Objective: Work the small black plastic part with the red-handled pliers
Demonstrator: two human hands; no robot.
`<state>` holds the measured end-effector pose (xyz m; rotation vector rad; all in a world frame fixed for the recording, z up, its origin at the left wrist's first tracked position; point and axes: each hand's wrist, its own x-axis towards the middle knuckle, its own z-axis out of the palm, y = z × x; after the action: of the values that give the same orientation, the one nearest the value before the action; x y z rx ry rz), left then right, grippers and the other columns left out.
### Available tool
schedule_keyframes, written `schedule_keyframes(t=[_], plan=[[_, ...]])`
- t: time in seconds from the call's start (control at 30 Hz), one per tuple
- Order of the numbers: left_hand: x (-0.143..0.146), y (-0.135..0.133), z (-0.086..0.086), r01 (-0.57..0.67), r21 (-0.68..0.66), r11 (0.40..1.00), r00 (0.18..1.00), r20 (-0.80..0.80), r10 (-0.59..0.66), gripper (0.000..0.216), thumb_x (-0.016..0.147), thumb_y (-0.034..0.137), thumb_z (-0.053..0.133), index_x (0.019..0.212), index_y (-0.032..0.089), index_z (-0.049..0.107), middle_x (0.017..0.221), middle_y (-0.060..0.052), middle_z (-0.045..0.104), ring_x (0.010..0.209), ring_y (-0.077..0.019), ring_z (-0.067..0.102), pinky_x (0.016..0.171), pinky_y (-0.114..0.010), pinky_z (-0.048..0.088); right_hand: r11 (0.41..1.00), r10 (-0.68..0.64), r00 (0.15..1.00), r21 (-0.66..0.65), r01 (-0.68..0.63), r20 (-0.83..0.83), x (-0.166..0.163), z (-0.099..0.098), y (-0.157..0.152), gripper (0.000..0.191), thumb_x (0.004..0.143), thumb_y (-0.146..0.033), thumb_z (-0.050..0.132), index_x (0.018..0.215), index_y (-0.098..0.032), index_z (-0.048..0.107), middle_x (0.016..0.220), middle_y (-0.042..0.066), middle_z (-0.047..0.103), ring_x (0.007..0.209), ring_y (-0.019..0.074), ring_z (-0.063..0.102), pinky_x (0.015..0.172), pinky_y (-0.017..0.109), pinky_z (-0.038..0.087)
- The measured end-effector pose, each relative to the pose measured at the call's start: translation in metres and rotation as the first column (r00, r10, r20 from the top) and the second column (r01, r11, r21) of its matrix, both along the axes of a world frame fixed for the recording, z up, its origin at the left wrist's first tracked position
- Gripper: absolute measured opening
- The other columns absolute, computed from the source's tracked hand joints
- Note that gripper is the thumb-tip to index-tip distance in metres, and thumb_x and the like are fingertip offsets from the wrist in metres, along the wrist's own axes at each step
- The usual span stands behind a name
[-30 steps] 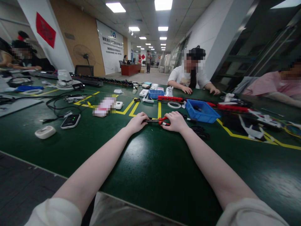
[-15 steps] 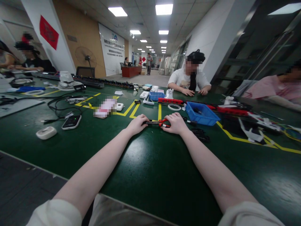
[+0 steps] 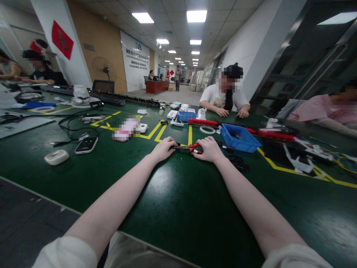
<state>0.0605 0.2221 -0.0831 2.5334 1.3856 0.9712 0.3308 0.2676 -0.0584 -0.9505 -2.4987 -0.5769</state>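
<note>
Over the green table, my right hand (image 3: 210, 149) is wrapped round the red handles of a pair of pliers (image 3: 193, 149). The dark metal jaws point left, toward my left hand (image 3: 164, 149). Pinched in the fingers of that left hand is a small dark piece (image 3: 176, 146), which meets the jaw tips. Its kind is too small to make out, and the fingers partly hide it. A tiny light scrap (image 3: 181, 159) lies on the table just below the pliers.
Right of my hands are a blue bin (image 3: 240, 138) and a black cable bundle (image 3: 238, 163). On the left lie a phone (image 3: 126, 129), a white device with green lights (image 3: 86, 145) and a cream case (image 3: 56, 157). A person (image 3: 225, 93) sits across the table.
The whole view has shifted slightly downward and right as the head moved. Both hands keep nearly the same pose, with the pliers still between them.
</note>
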Motion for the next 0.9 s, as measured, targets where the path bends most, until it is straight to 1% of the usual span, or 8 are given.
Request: schedule_keyframes(t=[0.33, 0.5, 0.63, 0.9], plan=[[0.0004, 0.0002, -0.0006, 0.001, -0.013, 1.0, 1.0, 0.004, -0.001, 0.019, 0.087, 0.016, 0.059, 0.103, 0.02, 0.067, 0.112, -0.007, 0.058, 0.107, -0.0229, 0.059, 0.098, -0.038, 0.05, 1.0, -0.006, 1.0, -0.027, 0.005, -0.009, 0.0014, -0.0006, -0.0001, 0.039, 0.076, -0.056, 0.062, 0.09, -0.019, 0.062, 0.083, 0.009, 0.067, 0.083, 0.0258, 0.057, 0.086, 0.039, 0.035], [0.002, -0.0011, -0.0001, -0.02, -0.052, 0.998, 0.999, -0.042, 0.018, 0.019, 0.091, 0.021, 0.056, 0.108, 0.019, 0.065, 0.11, -0.007, 0.059, 0.101, -0.0226, 0.061, 0.093, -0.037, 0.052, 1.0, 0.009, 1.0, -0.015, -0.009, -0.018, 0.0027, -0.0014, 0.0005, 0.04, 0.077, -0.056, 0.061, 0.091, -0.018, 0.062, 0.084, 0.008, 0.067, 0.083, 0.0251, 0.056, 0.088, 0.039, 0.035], [0.0027, -0.0006, -0.0001, -0.028, -0.046, 0.999, 0.996, -0.085, 0.024, 0.019, 0.093, 0.023, 0.054, 0.109, 0.018, 0.064, 0.111, -0.008, 0.059, 0.1, -0.0225, 0.062, 0.092, -0.036, 0.052, 1.0, 0.009, 1.0, -0.013, -0.009, -0.02, 0.003, -0.0029, 0.0025, 0.04, 0.077, -0.057, 0.061, 0.091, -0.019, 0.063, 0.084, 0.008, 0.067, 0.083, 0.0252, 0.056, 0.089, 0.04, 0.034], [0.0022, 0.0005, -0.0008, -0.019, -0.04, 0.999, 0.997, -0.074, 0.016, 0.018, 0.093, 0.024, 0.054, 0.107, 0.018, 0.065, 0.11, -0.008, 0.059, 0.099, -0.0216, 0.062, 0.091, -0.035, 0.052, 1.0, 0.001, 1.0, -0.013, -0.001, -0.008, 0.0024, -0.0027, 0.0024, 0.04, 0.077, -0.057, 0.061, 0.09, -0.02, 0.062, 0.083, 0.008, 0.067, 0.083, 0.0253, 0.056, 0.089, 0.039, 0.034]])
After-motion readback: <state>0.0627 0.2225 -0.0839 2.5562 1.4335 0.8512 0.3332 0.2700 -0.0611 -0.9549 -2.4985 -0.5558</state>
